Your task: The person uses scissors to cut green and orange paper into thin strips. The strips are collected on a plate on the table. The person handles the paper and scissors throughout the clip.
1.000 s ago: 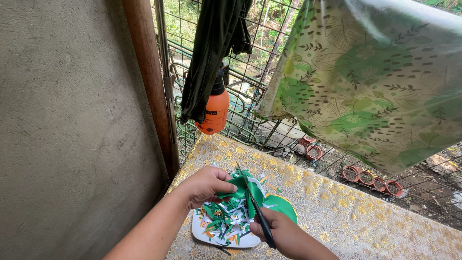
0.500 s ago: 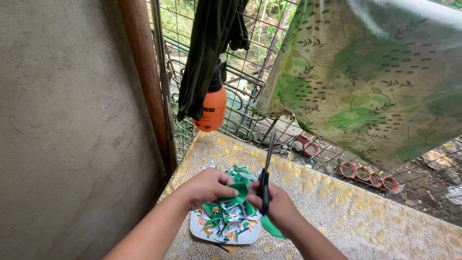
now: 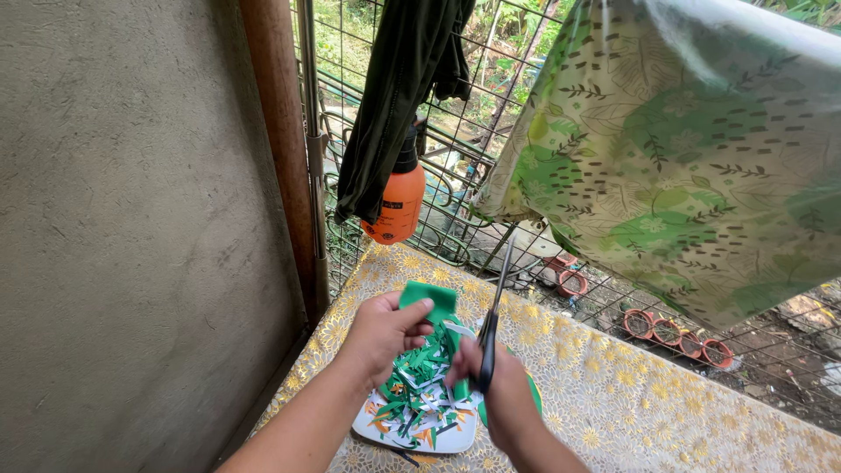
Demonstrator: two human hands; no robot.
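Green paper (image 3: 427,298) sits pinched in your left hand (image 3: 385,331), fingers and thumb clamped on its near edge so that the piece stands up over the white plate (image 3: 372,427). Your right hand (image 3: 495,385) is clenched through the handles of the black-handled scissors (image 3: 493,324), whose blades rise beside the paper and look closed or nearly so. Judging by the plate, a good share of the cutting is done: it is heaped with thin green, white and orange paper strips (image 3: 412,394). What remains is the uncut piece you hold, plus a larger green sheet (image 3: 531,391) showing from under your right hand on the worktop (image 3: 631,412). The scissors' long axis runs close to vertical, handles low in your fist and tips pointing up and slightly to the right, away from you toward the wire fence (image 3: 491,131). The held paper's long side runs roughly the same way, its folded top end pointing away from you.
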